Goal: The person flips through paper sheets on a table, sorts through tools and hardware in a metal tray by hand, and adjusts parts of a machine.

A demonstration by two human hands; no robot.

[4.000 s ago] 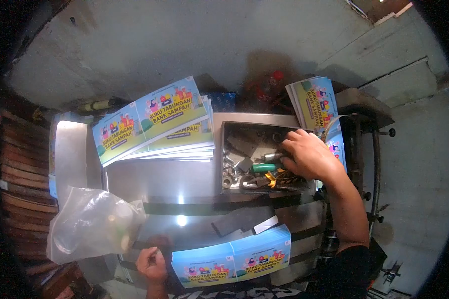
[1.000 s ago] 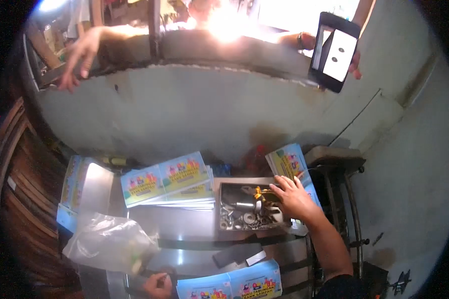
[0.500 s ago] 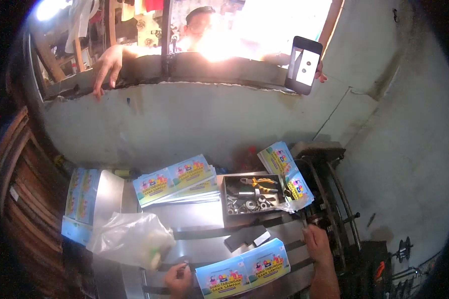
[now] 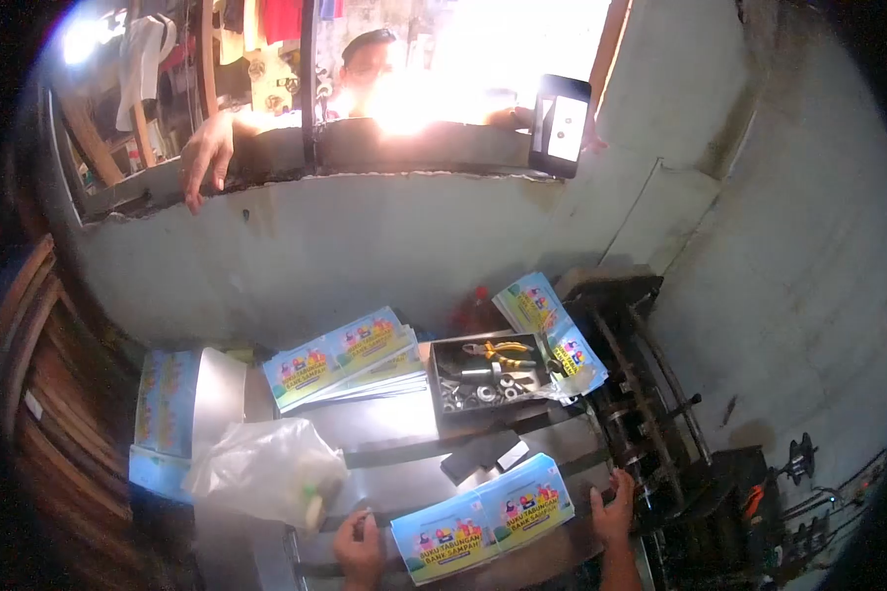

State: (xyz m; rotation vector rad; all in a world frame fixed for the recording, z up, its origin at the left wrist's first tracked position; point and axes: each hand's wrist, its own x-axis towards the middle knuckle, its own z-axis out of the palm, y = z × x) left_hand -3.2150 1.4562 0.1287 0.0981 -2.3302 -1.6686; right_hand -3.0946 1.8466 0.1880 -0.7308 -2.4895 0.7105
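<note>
One curled left hand (image 4: 358, 554), contents unclear, and your open right hand (image 4: 614, 515), digits apart, flank the printed covers (image 4: 446, 545); the box (image 4: 473, 416) likely keeps pliers (image 4: 510, 347) and washers (image 4: 486, 394) from scattering.

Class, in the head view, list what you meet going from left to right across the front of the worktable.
Clear plastic bag → left hand → front stack of printed sheets → right hand.
</note>
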